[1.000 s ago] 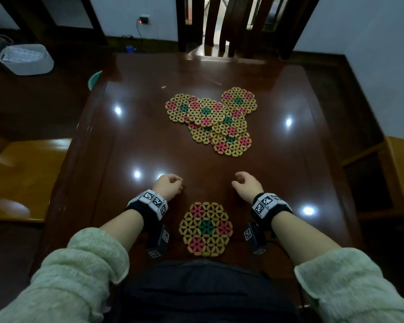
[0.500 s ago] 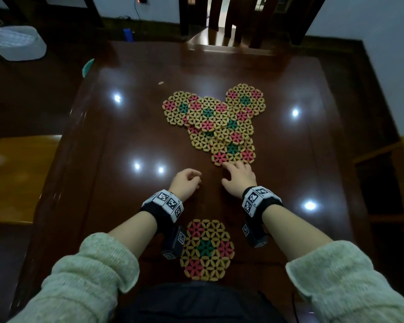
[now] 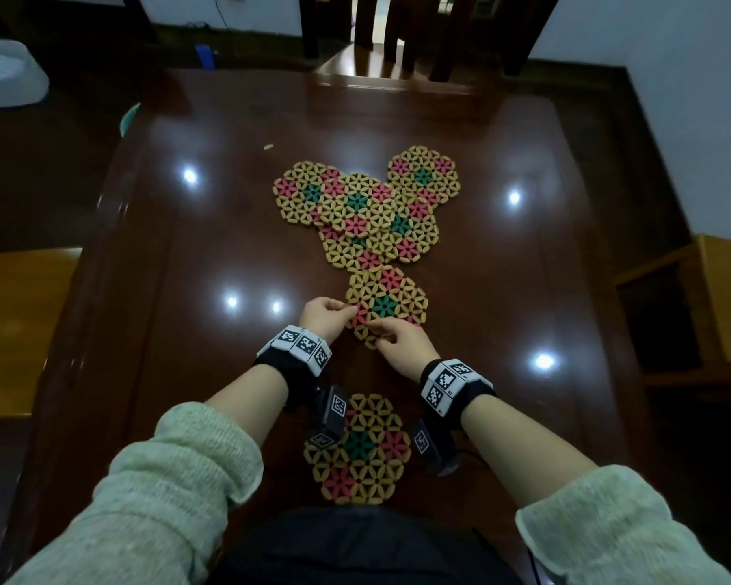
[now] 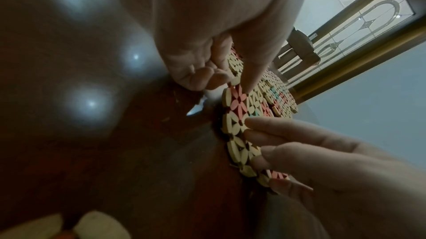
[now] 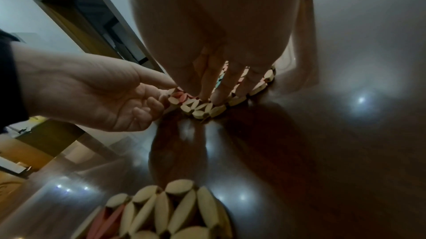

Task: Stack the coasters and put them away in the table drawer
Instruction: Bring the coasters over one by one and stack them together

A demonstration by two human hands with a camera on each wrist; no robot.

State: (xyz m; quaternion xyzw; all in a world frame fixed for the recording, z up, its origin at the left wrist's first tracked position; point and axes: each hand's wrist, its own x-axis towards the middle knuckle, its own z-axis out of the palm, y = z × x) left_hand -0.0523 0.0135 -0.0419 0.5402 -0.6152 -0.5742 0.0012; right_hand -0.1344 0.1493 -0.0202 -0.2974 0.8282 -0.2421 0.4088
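Woven coasters with pink and green flowers lie on the dark wooden table (image 3: 212, 373). One coaster (image 3: 391, 299) (image 4: 239, 108) (image 5: 200, 108) sits apart, just in front of the overlapping cluster of coasters (image 3: 368, 209). My left hand (image 3: 326, 316) (image 4: 207, 71) pinches its left rim between thumb and curled fingers. My right hand (image 3: 397, 337) (image 5: 214, 79) grips its near edge, fingers on top. Another single coaster (image 3: 368, 453) (image 5: 175, 212) lies by the table's front edge, between my forearms. No drawer shows.
A wooden chair (image 3: 397, 44) stands at the far side of the table. Wooden benches sit at the left (image 3: 22, 323) and at the right (image 3: 718, 297). A white tub (image 3: 5, 73) is on the floor at the far left.
Both hands reached forward from beside the near coaster. The right hand drew one coaster out of the cluster toward me, and the left hand has taken hold of its rim.
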